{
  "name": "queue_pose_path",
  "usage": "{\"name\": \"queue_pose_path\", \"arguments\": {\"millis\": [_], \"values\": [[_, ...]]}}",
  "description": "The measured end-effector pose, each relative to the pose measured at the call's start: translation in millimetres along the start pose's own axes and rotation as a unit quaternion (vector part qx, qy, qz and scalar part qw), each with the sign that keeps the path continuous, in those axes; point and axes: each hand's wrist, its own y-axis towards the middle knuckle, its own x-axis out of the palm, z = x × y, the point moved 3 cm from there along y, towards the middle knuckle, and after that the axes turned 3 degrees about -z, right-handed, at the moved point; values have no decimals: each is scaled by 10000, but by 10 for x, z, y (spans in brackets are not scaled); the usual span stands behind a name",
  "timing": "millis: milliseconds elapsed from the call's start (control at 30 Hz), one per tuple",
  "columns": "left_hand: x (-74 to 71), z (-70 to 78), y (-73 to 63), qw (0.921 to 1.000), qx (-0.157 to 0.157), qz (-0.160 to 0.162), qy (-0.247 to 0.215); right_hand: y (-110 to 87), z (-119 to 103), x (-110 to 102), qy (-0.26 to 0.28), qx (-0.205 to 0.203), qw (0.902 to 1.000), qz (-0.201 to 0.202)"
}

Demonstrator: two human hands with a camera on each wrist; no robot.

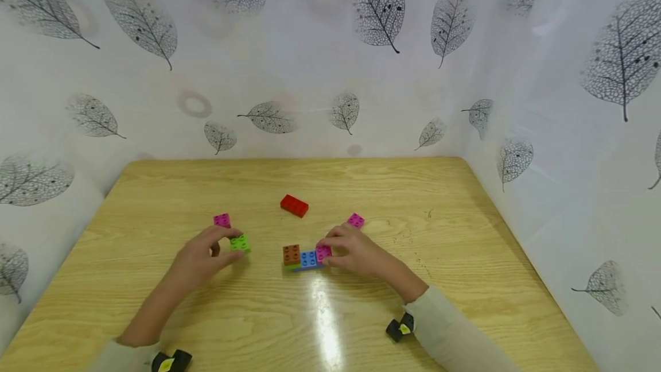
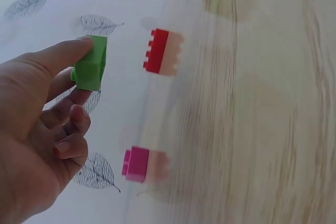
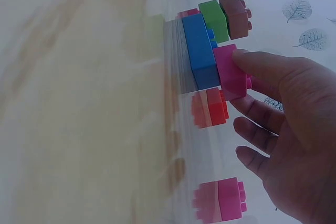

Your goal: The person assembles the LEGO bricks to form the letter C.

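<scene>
Between thumb and fingertips, my left hand pinches a light green brick, held just left of a small stack. That stack has a long blue brick at the bottom. On its left end sits another green brick, topped by a brown brick. My right hand pinches a pink brick at the blue brick's right end. In the right wrist view the pink brick meets the blue one's studded side; whether it is fully pressed down I cannot tell.
A red brick lies behind the stack. One loose pink brick is just beyond my left hand, another pink brick just beyond the right. The wooden table meets a leaf-patterned white sheet at the back and sides.
</scene>
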Motion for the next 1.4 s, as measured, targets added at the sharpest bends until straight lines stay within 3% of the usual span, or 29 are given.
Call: {"name": "queue_pose_path", "arguments": {"millis": [233,733,1100,1400], "values": [[114,212,35,9994,283,53,-216,-6,-12,-10,-11,13,10000,-1],[339,503,160,9970,721,-36,-279,-8,14,6,-49,-85,9999,44],[467,615,233,9947,964,-179,-306,7,14,5,-138,-151,9998,46],[526,654,253,9953,870,-300,-317,9,-2,-8,-171,-112,9998,18]]}}
